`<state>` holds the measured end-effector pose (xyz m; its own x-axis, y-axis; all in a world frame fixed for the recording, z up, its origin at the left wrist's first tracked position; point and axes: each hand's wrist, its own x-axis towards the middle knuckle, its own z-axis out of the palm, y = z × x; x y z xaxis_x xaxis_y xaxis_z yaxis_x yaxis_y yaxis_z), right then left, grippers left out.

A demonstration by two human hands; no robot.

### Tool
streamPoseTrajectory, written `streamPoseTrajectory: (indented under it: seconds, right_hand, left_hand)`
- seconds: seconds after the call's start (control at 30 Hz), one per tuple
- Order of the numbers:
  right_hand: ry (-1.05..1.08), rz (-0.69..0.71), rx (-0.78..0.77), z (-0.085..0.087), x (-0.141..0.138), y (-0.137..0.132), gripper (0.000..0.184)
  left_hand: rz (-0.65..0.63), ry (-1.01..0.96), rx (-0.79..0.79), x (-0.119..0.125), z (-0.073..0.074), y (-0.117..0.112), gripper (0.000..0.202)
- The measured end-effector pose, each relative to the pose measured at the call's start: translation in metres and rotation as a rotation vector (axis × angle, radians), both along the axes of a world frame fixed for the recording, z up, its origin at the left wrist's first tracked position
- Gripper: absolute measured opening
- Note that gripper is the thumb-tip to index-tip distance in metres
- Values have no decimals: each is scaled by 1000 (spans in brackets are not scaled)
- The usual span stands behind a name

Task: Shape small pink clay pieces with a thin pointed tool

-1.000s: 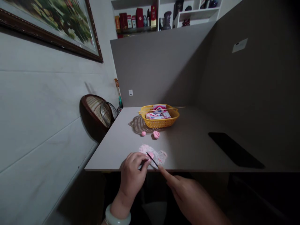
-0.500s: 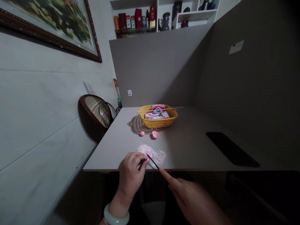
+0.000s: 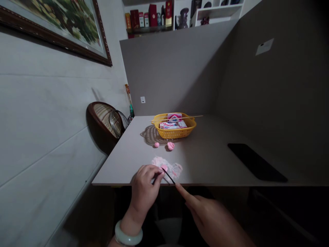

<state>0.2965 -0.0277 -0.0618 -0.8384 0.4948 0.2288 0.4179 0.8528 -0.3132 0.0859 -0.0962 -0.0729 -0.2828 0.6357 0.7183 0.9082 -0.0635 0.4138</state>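
My left hand (image 3: 147,183), with a pale bangle on its wrist, pinches a small pink lump (image 3: 163,167) near the table's front edge. The lump looks soft like clay, though I cannot tell its material. In my right hand (image 3: 199,206) is a thin dark knife (image 3: 169,176), index finger stretched along its back. Its tip touches the pink lump beside my left fingertips. Beneath lies a crumpled, see-through plastic sheet (image 3: 177,168) with pink and white bits. Farther back rest a small pink ball (image 3: 156,145) and a larger creased pink piece (image 3: 171,146).
A yellow basket (image 3: 177,133) holding pink-and-white packets (image 3: 171,125) stands at the back, with a thin stick (image 3: 197,116) across its rim. A flat black slab (image 3: 257,163) lies on the right of the table (image 3: 205,164). Grey panels (image 3: 177,75) border the back and right.
The view has tilted down very slightly and shifted a little. Both hands, the knife and the pink lump keep nearly the same positions.
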Motion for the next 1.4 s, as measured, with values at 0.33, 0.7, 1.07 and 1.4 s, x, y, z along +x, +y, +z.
streamPoseTrajectory:
  seconds: [0.33,0.7,1.07,1.4]
  right_hand:
    - [-19,7,12,3,-8,1,73]
    - [-34,15,25,10,-21,5,73]
    - [-71,14,20,15,-30,6,74]
    - [-5,-5,31,6,-11,2,73]
  left_hand:
    - [2,16,18,-1,1,2,7]
    - [5,16,15,1,2,1,6]
    - [-4,16,30,-1,1,2,6]
    - [-5,2,15,-1,-1,1,6]
